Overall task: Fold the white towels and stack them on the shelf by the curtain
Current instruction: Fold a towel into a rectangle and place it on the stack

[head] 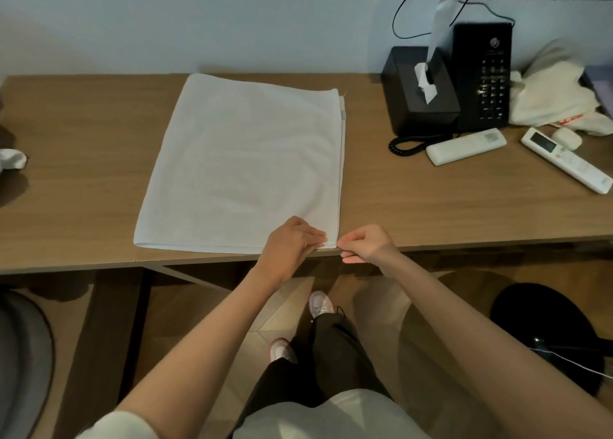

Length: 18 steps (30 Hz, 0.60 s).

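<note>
Two hands meet at the near right corner of the white towel (242, 166), lower centre of the frame. The left hand (292, 242) lies on top of the corner with its fingers curled, pinching the cloth. The right hand (366, 244) comes in from the right and nips the very tip of the same corner between thumb and forefinger, with its other fingers tucked under. The towel lies flat in the middle of the wooden desk (431, 206), apparently already doubled over, with its near edge along the desk front. Likely step: squaring the corner layers before the next fold. At the far right corner the lower layer peeks out past the top one, so the edges are not matched there. To do it well, line up both layers at the pinched corner, fix the far corner too, then lift and carry the edge across evenly, keeping it taut, and smooth it flat. The right side of the frame is cluttered with a tissue box (418, 106), a phone (487, 73) and two remotes (464, 146), so the fold should stay clear of them. A small white cloth (11, 161) sits at the left edge of the frame. No shelf or curtain is in view, so stacking is not yet started.
</note>
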Available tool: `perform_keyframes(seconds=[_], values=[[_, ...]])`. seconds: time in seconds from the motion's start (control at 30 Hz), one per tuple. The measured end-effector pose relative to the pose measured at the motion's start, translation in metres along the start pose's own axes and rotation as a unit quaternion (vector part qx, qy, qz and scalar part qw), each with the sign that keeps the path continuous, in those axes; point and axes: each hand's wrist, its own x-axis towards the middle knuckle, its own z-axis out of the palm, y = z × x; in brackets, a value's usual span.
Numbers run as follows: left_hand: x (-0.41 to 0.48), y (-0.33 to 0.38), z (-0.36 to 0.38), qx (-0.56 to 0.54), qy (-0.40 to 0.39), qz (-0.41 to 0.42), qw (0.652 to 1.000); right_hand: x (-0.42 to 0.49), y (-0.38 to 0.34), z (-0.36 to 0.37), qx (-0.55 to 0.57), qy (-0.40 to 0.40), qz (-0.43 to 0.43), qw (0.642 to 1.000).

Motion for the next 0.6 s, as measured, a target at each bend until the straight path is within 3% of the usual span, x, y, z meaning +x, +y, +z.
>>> perform_keyframes(seconds=[0.3, 0.5, 0.6], values=[[-0.002, -0.004, 0.003, -0.048, -0.008, -0.029, 0.998, -0.015, 0.015, 0.002, -0.05, 0.007, -0.205, 0.978], [0.0, -0.008, 0.0, -0.069, -0.022, -0.054, 0.996, -0.01, 0.023, 0.016, -0.181, 0.1, -0.322, 0.924], [-0.001, -0.009, 0.0, -0.082, -0.026, -0.073, 0.994, -0.011, 0.023, 0.01, -0.246, 0.086, -0.342, 0.903]])
